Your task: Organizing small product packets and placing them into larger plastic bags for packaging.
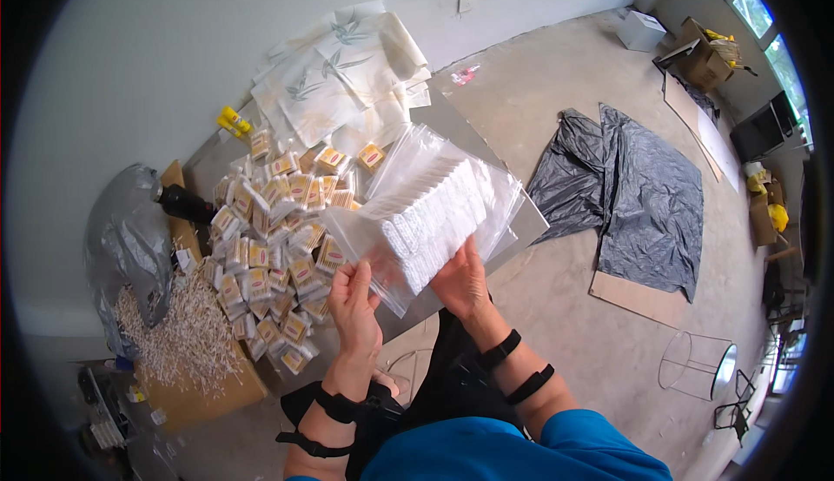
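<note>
Over the table edge I hold a clear plastic bag (352, 236) with both hands. Inside it lies a tight row of white, fluffy-ended bundles (434, 220), which look like packed cotton swabs. My left hand (354, 298) pinches the bag's near left edge between thumb and fingers. Beneath the bundles, my right hand (460, 283) grips the bag's near side, its fingers partly hidden under it. More clear plastic bags (421, 144) show just behind the filled one. Left of the bag spreads a heap of small swab packets (300, 192) with yellow labels.
Loose cotton swabs (178, 342) cover a cardboard box (208, 398) at the left. Leaf-patterned sheets (326, 72) lie at the grey table's (460, 116) far end, near yellow tubes (233, 121). On the floor are dark plastic sheeting (651, 194) and a wire stand (699, 366).
</note>
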Demonstrator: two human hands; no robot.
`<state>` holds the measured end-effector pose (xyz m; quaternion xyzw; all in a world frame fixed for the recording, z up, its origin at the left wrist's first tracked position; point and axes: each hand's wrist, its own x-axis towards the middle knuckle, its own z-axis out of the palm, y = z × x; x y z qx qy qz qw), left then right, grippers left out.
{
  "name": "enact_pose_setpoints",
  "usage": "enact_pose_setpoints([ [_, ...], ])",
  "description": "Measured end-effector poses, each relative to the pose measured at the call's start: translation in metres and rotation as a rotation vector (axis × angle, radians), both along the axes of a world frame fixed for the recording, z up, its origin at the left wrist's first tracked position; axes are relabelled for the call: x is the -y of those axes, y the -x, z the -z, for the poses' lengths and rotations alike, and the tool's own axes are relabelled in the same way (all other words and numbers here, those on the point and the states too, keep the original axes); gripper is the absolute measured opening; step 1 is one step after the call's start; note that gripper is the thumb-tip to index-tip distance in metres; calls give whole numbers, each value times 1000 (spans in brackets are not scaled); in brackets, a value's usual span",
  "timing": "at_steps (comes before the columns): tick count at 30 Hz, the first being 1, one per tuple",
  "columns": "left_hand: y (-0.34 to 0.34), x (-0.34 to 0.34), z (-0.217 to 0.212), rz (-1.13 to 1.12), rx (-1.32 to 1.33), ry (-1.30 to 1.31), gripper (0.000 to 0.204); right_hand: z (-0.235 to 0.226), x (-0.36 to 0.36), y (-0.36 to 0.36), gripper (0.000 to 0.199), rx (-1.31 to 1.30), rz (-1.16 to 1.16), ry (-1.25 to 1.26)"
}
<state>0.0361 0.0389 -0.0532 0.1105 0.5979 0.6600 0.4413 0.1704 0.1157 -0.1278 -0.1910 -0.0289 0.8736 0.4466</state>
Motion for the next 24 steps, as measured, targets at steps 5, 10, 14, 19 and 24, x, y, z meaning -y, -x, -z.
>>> enact_pose_setpoints([
  [5, -15, -40, 18, -108, 167, -79, 12, 3, -53, 29, 66, 241, 90, -1],
  [10, -16, -98, 32, -77, 131, -102, 17, 16, -152, 36, 53, 271, -18, -218],
  [14, 7, -154, 60, -25, -35, -169, 22, 3, -235, 56, 54, 291, -148, -355],
  [19, 20, -225, 94, -61, -216, -229, 21, 24, -328, 93, 66, 586, -206, -535],
  [24, 28, -276, 118, -185, -301, -140, 23, 16, -371, 110, 76, 613, -467, -611],
])
